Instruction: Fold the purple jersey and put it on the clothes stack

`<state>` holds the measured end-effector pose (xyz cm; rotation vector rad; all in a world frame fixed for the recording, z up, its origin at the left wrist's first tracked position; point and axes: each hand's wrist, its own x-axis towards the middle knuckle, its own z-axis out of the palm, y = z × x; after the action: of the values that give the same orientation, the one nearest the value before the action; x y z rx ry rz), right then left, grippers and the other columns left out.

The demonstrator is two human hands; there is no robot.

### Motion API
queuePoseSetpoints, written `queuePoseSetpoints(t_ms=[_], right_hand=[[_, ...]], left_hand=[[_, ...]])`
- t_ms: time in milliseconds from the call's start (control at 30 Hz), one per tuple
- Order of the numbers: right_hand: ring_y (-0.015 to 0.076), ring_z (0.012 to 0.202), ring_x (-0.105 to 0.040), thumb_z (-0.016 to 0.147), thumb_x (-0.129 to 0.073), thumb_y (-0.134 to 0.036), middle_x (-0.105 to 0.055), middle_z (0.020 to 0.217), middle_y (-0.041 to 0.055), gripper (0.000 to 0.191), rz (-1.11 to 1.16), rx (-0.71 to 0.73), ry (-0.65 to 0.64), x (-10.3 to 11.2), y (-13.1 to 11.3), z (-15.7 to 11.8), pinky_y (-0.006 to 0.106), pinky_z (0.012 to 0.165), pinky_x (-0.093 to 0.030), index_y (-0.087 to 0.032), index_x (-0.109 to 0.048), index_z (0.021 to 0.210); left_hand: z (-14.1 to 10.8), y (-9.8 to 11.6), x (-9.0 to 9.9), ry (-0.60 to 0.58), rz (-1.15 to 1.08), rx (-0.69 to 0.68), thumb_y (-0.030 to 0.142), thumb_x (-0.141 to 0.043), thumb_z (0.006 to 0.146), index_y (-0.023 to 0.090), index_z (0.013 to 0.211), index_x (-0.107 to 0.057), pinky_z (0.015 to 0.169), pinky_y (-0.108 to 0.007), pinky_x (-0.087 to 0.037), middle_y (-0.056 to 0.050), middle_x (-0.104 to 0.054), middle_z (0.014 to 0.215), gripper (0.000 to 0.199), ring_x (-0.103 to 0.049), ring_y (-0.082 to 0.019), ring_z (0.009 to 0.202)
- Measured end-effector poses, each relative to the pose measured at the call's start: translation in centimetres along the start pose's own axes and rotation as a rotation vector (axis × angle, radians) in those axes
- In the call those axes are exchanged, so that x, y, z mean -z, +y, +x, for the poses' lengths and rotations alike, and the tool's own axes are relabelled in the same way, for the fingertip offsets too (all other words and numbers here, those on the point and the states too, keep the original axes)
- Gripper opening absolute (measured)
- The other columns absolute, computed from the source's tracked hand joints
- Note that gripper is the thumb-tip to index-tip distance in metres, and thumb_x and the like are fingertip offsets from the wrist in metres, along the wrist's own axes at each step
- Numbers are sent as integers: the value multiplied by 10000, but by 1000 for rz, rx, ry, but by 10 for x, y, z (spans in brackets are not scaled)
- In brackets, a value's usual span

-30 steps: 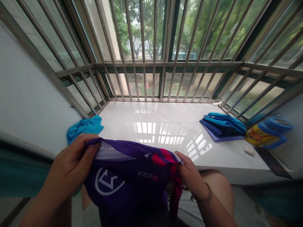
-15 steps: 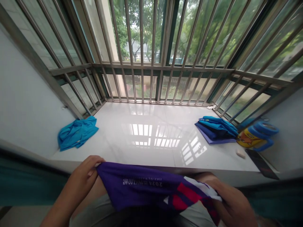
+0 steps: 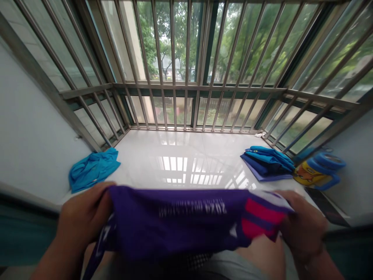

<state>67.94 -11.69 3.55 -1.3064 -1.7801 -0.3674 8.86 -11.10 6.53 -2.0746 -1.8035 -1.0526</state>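
A purple shirt (image 3: 175, 221) with white lettering and pink-red stripes is stretched sideways above my lap, somewhat blurred. My left hand (image 3: 87, 210) is closed around its left end, where a loose purple part with white marks hangs below. At the striped right end, my right hand (image 3: 303, 217) grips the cloth near a white edge. The top edge between both hands runs nearly straight and level, in front of the white sill. My fingertips are partly hidden by the fabric and by blur.
A crumpled turquoise cloth (image 3: 94, 169) lies on the left of the glossy white sill (image 3: 140, 171). Folded blue and purple clothes (image 3: 268, 163) are stacked at right, beside a yellow-and-blue mug (image 3: 317, 171) and a dark flat object (image 3: 326, 206). Metal bars (image 3: 175, 107) line the window behind.
Both hands have risen and spread apart, lifting the purple shirt and pulling its top edge straight. The shirt now covers the sill's front edge from view.
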Motion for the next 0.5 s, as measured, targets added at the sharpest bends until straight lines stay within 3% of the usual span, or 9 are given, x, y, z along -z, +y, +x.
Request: queuePoseSetpoints(t_ms=[67, 133, 200, 267, 367, 433, 500], right_hand=[[270, 802, -709, 1058, -515, -508, -767, 930, 104, 373, -109, 28, -96, -39, 8, 69, 382, 715, -503, -238, -771, 1084], [231, 840, -656, 1129, -395, -495, -756, 964, 138, 495, -201, -24, -214, -82, 14, 144, 346, 756, -451, -156, -746, 1039], [191, 904, -601, 1150, -405, -420, -743, 1046, 164, 450, -246, -67, -314, -121, 17, 208, 330, 819, -416, -103, -716, 1075], [177, 993, -559, 1131, -462, -313, -717, 1160, 199, 338, -261, -106, -312, -149, 17, 252, 335, 901, -401, -56, -681, 1152], [179, 1156, -521, 1113, -478, -252, -618, 1346, 301, 448, -235, -125, -266, -172, 8, 265, 362, 1023, -368, 101, -530, 1383], [176, 1206, -533, 1127, -445, -290, -615, 1360, 271, 495, -192, -63, -306, -182, -5, 238, 347, 1060, -362, 103, -518, 1420], [169, 1188, -581, 1128, -472, -351, -670, 1309, 157, 426, -134, 43, -413, -191, -21, 188, 306, 1050, -398, -30, -633, 1358]], left_hand=[[75, 9, -29, -112, 71, -44, 537, -407, 1030, 320, 1027, -752, 718, -394, -598, -44, -755, 836, 408, -741, -293, 758], [149, 12, -66, -181, 122, -58, 490, -369, 1060, 249, 1094, -744, 857, -402, -594, -92, -782, 978, 447, -759, -309, 926], [211, 10, -103, -202, 177, 10, 417, -403, 1075, 192, 1284, -692, 975, -406, -565, -147, -767, 1188, 422, -733, -319, 1116], [250, 4, -135, -246, 251, 108, 364, -543, 1031, 139, 1465, -582, 1039, -429, -539, -223, -685, 1374, 491, -675, -351, 1258], [259, -3, -171, -260, 281, 148, 294, -577, 1012, 107, 1524, -534, 1087, -457, -511, -251, -626, 1455, 547, -626, -378, 1322], [234, -6, -192, -274, 201, 67, 254, -536, 1028, 111, 1453, -598, 1116, -445, -494, -221, -656, 1420, 453, -629, -349, 1311], [188, -10, -213, -335, 75, -78, 249, -507, 1044, 126, 1353, -665, 1137, -432, -485, -188, -699, 1353, 368, -649, -313, 1272]])
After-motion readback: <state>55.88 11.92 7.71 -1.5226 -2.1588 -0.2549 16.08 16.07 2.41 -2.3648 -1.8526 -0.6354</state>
